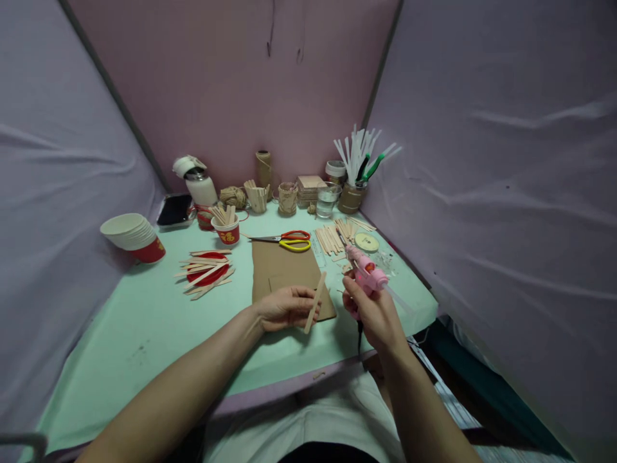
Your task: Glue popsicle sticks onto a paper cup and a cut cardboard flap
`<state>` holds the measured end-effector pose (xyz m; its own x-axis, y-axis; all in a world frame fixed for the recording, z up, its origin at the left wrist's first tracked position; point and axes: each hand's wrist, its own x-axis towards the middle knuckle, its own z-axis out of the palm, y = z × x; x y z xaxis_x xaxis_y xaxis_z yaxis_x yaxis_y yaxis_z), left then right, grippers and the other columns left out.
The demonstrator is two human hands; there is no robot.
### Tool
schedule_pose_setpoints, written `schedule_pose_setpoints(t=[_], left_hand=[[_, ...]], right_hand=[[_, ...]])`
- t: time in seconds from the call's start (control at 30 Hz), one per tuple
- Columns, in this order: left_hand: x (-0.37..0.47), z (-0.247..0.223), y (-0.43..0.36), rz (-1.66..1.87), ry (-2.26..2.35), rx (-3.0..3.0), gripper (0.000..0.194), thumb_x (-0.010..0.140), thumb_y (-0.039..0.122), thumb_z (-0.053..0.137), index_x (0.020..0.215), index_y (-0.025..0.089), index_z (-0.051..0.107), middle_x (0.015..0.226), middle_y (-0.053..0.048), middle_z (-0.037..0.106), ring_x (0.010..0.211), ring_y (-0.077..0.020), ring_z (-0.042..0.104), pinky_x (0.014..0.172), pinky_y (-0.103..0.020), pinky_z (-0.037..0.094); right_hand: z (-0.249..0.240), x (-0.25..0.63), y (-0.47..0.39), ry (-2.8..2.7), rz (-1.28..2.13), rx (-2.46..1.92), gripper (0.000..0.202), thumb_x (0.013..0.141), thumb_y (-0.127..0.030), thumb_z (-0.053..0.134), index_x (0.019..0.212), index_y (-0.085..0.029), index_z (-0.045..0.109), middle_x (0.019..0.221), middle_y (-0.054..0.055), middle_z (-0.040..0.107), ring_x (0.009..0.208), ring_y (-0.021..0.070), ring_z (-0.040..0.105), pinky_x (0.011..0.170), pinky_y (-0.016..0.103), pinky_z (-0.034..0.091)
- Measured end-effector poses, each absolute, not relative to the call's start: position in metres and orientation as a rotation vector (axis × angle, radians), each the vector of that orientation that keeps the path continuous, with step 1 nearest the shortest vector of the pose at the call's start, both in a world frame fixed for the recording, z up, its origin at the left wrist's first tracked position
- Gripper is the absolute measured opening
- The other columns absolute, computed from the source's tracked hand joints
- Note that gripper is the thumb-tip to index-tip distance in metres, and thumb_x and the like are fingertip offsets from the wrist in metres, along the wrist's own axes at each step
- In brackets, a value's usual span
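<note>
Between the fingers of my left hand is a wooden craft stick, tilted with its top end to the right. That hand is over the near part of a brown cardboard sheet. My right hand grips a pink hot glue gun, its nozzle pointing away from me and a clear glue stick out of the back. Red-and-yellow scissors lie across the far edge of the cardboard. Loose craft sticks are spread beyond the glue gun, beside a round pale-green disc.
At left are stacked paper cups, a red dish under scattered sticks, and a paper cup of sticks. Along the back stand a twine spool, a glass of water and a jar with glue sticks and pliers. Fabric walls enclose the table.
</note>
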<state>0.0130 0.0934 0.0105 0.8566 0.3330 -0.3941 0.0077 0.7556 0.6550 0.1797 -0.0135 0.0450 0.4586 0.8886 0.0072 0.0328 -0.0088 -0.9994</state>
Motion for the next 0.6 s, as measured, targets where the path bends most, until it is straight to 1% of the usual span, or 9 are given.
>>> schedule_pose_setpoints(t=[0.1,0.17,0.23,0.33,0.47,0.6], left_hand=[[0.009,0.011,0.104,0.319,0.537,0.661,0.029,0.060,0.016,0.087,0.079,0.012,0.067,0.076,-0.005,0.071,0.064,-0.0134,0.069,0.064,-0.023,0.057],[0.007,0.011,0.109,0.360,0.538,0.666,0.024,0.064,0.014,0.084,0.080,0.011,0.066,0.074,-0.006,0.071,0.064,-0.0129,0.069,0.064,-0.022,0.057],[0.006,0.011,0.113,0.379,0.539,0.672,0.023,0.066,0.013,0.083,0.080,0.010,0.066,0.073,-0.006,0.070,0.062,-0.0130,0.069,0.063,-0.022,0.057],[0.005,0.010,0.114,0.388,0.541,0.682,0.026,0.063,0.014,0.085,0.080,0.010,0.066,0.072,-0.006,0.070,0.061,-0.0137,0.068,0.062,-0.024,0.057],[0.005,0.008,0.115,0.394,0.535,0.695,0.034,0.057,0.018,0.089,0.081,0.010,0.066,0.074,-0.006,0.071,0.063,-0.0143,0.068,0.060,-0.023,0.056],[0.005,0.005,0.116,0.404,0.532,0.707,0.036,0.054,0.021,0.091,0.078,0.012,0.065,0.077,-0.005,0.071,0.064,-0.0144,0.069,0.063,-0.024,0.056]], right_hand=[[0.047,0.176,-0.022,-0.828,0.810,-1.469,0.044,0.081,-0.061,0.059,0.087,-0.018,0.060,0.063,-0.002,0.054,0.050,0.0096,0.046,0.045,0.022,0.035],[0.047,0.172,-0.030,-0.858,0.823,-1.481,0.045,0.081,-0.062,0.058,0.094,-0.018,0.060,0.069,-0.001,0.057,0.051,0.0100,0.048,0.045,0.023,0.036],[0.045,0.167,-0.038,-0.920,0.818,-1.481,0.045,0.083,-0.061,0.057,0.098,-0.019,0.060,0.073,0.001,0.058,0.052,0.0104,0.049,0.046,0.023,0.037],[0.043,0.160,-0.044,-1.001,0.777,-1.469,0.045,0.084,-0.059,0.056,0.101,-0.019,0.061,0.073,0.002,0.059,0.054,0.0115,0.049,0.046,0.024,0.037],[0.042,0.154,-0.045,-1.095,0.701,-1.489,0.046,0.084,-0.060,0.054,0.102,-0.019,0.064,0.066,0.001,0.056,0.055,0.0143,0.049,0.047,0.024,0.037],[0.042,0.153,-0.043,-1.146,0.642,-1.528,0.045,0.086,-0.060,0.050,0.099,-0.020,0.065,0.063,0.001,0.054,0.057,0.0163,0.049,0.048,0.026,0.038]])
